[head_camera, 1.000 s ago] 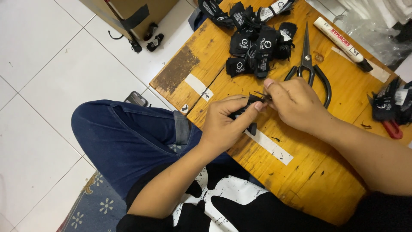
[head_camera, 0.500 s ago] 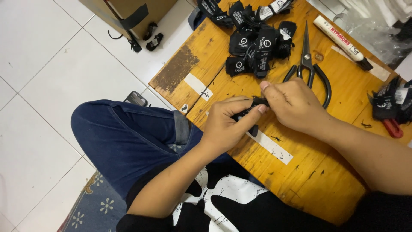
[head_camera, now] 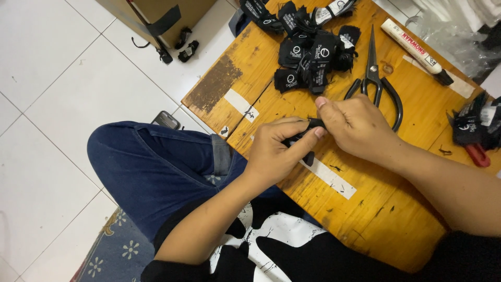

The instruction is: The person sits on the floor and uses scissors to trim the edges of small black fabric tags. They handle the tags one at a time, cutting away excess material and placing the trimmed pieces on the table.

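My left hand [head_camera: 276,151] and my right hand [head_camera: 355,128] meet over the near part of a low wooden table [head_camera: 396,209]. Together they pinch a small black fabric label [head_camera: 305,141], mostly hidden between the fingers, with a dark end sticking out below the left thumb. A pile of similar black fabric labels [head_camera: 310,49] with white printing lies at the table's far edge. Black-handled scissors [head_camera: 378,86] lie shut just beyond my right hand.
A white marker pen [head_camera: 415,49] lies at the far right of the table, with more black labels and a red-handled tool [head_camera: 477,151] at the right edge. A phone [head_camera: 166,120] rests on the white tiled floor by my blue-jeaned knee [head_camera: 151,167]. A cardboard box [head_camera: 156,13] stands beyond.
The hands have closed together around the label; a second ago more of it showed between the fingers, now it is nearly covered. Nothing else on the table has moved.
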